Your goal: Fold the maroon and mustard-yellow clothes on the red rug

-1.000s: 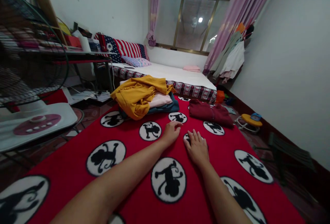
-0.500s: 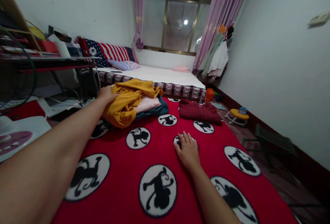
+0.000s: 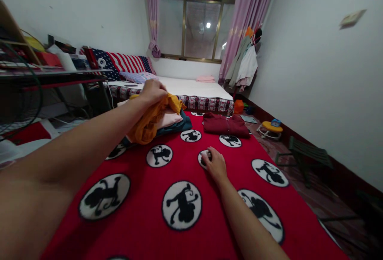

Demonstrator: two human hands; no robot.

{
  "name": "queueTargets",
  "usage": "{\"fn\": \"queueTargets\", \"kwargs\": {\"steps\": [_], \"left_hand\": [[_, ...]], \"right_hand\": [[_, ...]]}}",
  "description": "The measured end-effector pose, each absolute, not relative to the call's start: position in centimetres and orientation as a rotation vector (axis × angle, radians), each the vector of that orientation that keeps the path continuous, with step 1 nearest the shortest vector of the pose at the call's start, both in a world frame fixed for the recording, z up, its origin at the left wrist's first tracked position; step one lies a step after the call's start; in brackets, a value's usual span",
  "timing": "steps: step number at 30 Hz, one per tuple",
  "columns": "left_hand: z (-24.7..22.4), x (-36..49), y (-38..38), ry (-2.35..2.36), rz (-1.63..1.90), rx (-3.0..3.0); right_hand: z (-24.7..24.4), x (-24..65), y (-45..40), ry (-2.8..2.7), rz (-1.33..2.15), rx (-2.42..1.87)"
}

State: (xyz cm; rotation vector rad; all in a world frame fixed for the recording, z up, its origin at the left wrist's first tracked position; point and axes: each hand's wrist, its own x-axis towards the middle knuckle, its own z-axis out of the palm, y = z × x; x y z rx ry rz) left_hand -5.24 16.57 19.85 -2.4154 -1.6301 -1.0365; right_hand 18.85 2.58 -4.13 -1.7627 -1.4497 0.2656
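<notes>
Our left hand (image 3: pixel 154 91) is closed on the mustard-yellow garment (image 3: pixel 145 127), holding its upper part raised. Half a second ago this hand was at the pile's left end; now it is above the pile, and the yellow cloth is drawn up with it. Under the yellow we see a pale pink garment (image 3: pixel 169 119) and a teal garment (image 3: pixel 182 124). Our right hand (image 3: pixel 216 165), flat and spread before, now rests on the red monkey-print blanket (image 3: pixel 143 212) with fingers loosely bent, holding nothing we can see. Beyond it lies a folded maroon garment (image 3: pixel 226 125).
</notes>
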Motion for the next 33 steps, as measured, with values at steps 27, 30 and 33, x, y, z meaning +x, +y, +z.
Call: {"fn": "queueTargets", "kwargs": {"steps": [27, 30, 33], "left_hand": [[2.2, -3.5, 2.5, -1.475, -1.107, -2.979], [5.5, -3.6, -1.1, -1.336, -1.534, -3.077], [7.9, -3.8, -4.5, -1.118, -1.682, -3.273]], "right_hand": [[-2.8, 22.1, 1.1, -0.585, 0.457, -1.252], [-0.8, 24.1, 0.7, -0.334, 0.320, -1.230], [2.0, 26.3, -0.4, -0.166, 0.233, -1.200]]}}
